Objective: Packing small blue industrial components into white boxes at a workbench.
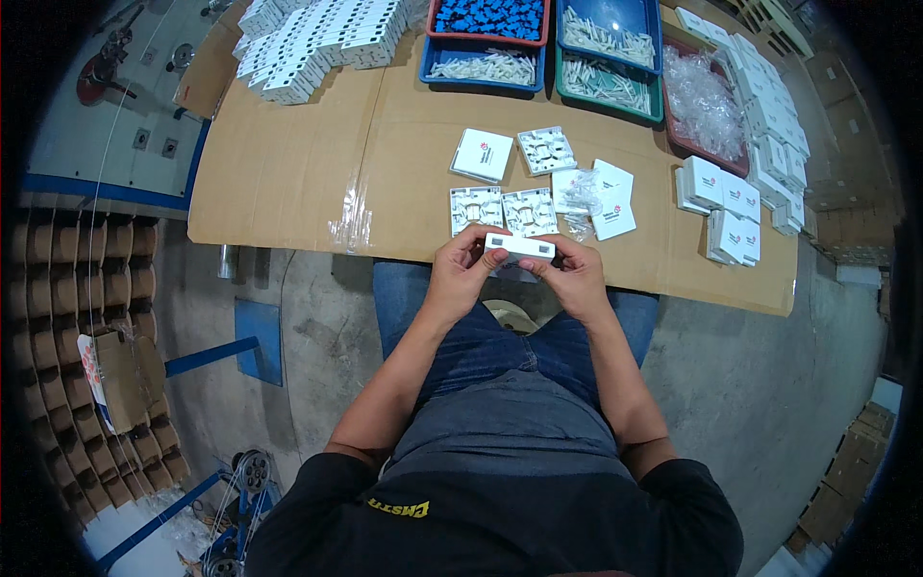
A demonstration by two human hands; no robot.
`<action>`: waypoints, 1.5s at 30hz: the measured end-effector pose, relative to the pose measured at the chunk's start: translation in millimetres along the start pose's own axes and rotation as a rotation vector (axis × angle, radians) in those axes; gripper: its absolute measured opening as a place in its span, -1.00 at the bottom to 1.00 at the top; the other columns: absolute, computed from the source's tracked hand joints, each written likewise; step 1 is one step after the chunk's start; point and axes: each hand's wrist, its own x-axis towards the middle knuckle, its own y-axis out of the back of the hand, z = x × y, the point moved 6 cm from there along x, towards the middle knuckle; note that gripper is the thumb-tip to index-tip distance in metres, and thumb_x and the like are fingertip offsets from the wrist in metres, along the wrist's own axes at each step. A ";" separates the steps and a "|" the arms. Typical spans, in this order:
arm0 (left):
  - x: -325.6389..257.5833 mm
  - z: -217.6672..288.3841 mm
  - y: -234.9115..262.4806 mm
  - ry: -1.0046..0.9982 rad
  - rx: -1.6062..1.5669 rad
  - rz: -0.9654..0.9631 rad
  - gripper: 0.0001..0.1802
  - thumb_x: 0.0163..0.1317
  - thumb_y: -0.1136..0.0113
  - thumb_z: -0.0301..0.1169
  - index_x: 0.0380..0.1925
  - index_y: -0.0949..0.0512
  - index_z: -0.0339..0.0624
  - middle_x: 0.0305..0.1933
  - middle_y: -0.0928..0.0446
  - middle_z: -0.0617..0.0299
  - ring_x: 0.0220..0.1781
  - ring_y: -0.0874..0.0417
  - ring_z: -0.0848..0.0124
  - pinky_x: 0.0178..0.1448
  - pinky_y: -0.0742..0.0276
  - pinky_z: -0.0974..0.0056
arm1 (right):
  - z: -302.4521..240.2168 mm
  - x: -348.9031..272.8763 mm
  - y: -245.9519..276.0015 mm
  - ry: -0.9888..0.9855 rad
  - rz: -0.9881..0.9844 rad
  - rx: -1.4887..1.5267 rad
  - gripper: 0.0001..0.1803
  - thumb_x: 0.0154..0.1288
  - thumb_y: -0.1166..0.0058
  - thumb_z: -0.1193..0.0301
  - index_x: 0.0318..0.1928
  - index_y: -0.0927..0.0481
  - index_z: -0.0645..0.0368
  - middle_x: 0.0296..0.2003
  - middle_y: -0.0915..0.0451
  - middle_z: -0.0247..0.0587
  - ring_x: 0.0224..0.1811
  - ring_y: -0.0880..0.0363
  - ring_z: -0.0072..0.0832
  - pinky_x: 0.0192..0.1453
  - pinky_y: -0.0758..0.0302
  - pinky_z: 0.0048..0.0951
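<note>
Between my two hands, at the near edge of the cardboard-covered table, is a small white box [519, 247] with its narrow side facing up. My left hand [462, 275] grips its left end, thumb on the near face. My right hand [581, 277] pinches the right end in the same way. Just beyond lie two square white plastic pieces with moulded insides, a left one [475, 208] and a right one [530, 211]. A third moulded piece [546, 151] sits farther off, beside a stack of flat white squares [482, 156]. White printed leaflets [615, 209] and small clear bags [583, 195] lie to the right.
Stacked white boxes [332, 43] stand far left. Along the back are trays of blue parts [490, 19] and white plugs [486, 67], plus a red tray of clear bags [705, 101]. More white boxes [733, 238] sit at right. A cardboard-divided crate [53, 327] stands lower left.
</note>
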 end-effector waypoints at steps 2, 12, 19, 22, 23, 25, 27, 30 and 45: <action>2.2 6.1 -5.4 0.019 0.005 -0.007 -0.69 0.36 -0.34 -0.44 0.05 -0.58 -0.29 0.05 -0.59 0.27 0.02 -0.59 0.55 0.11 -0.53 0.40 | 7.5 -0.8 2.6 0.015 0.040 0.034 -0.65 0.29 -0.36 0.55 0.07 -0.66 0.33 -0.12 -0.73 -0.26 -0.09 -0.66 -0.58 0.02 -0.61 -0.50; 4.4 -14.8 11.8 0.205 0.225 -0.005 -0.72 0.40 -0.32 -0.36 0.01 -0.60 -0.28 -0.16 -0.65 0.32 -0.11 -0.60 0.59 -0.04 -0.53 0.42 | -22.1 -8.1 8.5 0.216 -0.009 -0.619 -0.05 0.08 -0.51 0.31 0.48 -0.31 0.01 0.57 -0.08 -0.12 0.55 -0.20 -0.11 0.48 -0.37 -0.13; 10.0 -18.6 -10.9 0.249 0.283 -0.035 -0.76 0.42 -0.28 -0.33 -0.08 -0.63 -0.30 -0.23 -0.67 0.27 -0.19 -0.61 0.59 -0.10 -0.53 0.42 | -26.6 -30.9 -11.8 0.164 -0.135 -0.756 0.11 -0.07 -0.57 0.20 0.51 -0.25 -0.02 0.59 0.00 -0.01 0.57 -0.12 0.07 0.52 -0.28 0.00; 13.4 -24.7 -17.5 0.348 0.306 -0.147 -0.75 0.41 -0.28 -0.32 -0.10 -0.64 -0.31 -0.21 -0.68 0.24 -0.17 -0.61 0.58 -0.10 -0.53 0.42 | -35.5 -35.4 4.1 0.275 -0.177 -0.855 0.07 -0.07 -0.54 0.23 0.49 -0.28 0.01 0.58 -0.04 -0.06 0.56 -0.14 0.07 0.53 -0.29 -0.05; 13.9 -27.5 -20.3 0.405 0.309 -0.228 -0.75 0.41 -0.28 -0.32 -0.11 -0.64 -0.31 -0.21 -0.68 0.23 -0.16 -0.61 0.59 -0.10 -0.53 0.41 | -39.3 -37.2 7.3 0.345 -0.216 -0.946 0.05 -0.07 -0.53 0.25 0.48 -0.29 0.03 0.57 -0.08 -0.07 0.56 -0.14 0.06 0.54 -0.28 -0.07; 16.2 -31.8 -24.7 0.434 0.342 -0.312 -0.70 0.39 -0.31 -0.30 -0.05 -0.65 -0.32 -0.19 -0.68 0.23 -0.15 -0.61 0.59 -0.09 -0.53 0.41 | -38.0 -37.4 17.2 0.375 -0.239 -0.890 -0.01 -0.06 -0.50 0.27 0.44 -0.34 0.03 0.49 -0.24 -0.09 0.53 -0.22 0.01 0.53 -0.28 -0.12; 16.8 -34.2 -31.8 0.457 0.293 -0.304 -0.66 0.43 -0.26 -0.30 0.08 -0.62 -0.29 -0.13 -0.67 0.21 -0.10 -0.62 0.57 -0.05 -0.53 0.41 | -33.4 -39.1 29.2 0.273 -0.256 -0.687 -0.05 -0.07 -0.54 0.25 0.39 -0.40 0.08 0.39 -0.40 -0.03 0.46 -0.34 -0.07 0.49 -0.33 -0.17; 23.6 -22.7 -28.9 0.428 0.203 -0.201 -0.62 0.48 -0.20 -0.29 0.19 -0.57 -0.24 -0.04 -0.64 0.19 -0.09 -0.60 0.55 -0.03 -0.52 0.41 | -40.3 -41.0 72.7 0.190 0.073 -0.790 -0.16 -0.06 -0.54 0.27 0.28 -0.49 0.11 0.24 -0.52 -0.06 0.32 -0.49 -0.10 0.41 -0.41 -0.20; 19.8 -28.4 6.0 0.346 0.284 -0.044 -0.69 0.55 -0.07 -0.35 0.18 -0.55 -0.22 -0.03 -0.64 0.27 -0.18 -0.51 0.60 -0.06 -0.47 0.46 | -22.0 -72.6 343.6 0.017 1.321 -1.070 -0.27 0.15 -0.44 -0.02 0.18 -0.48 0.13 0.13 -0.42 0.03 0.21 -0.47 0.02 0.26 -0.47 -0.06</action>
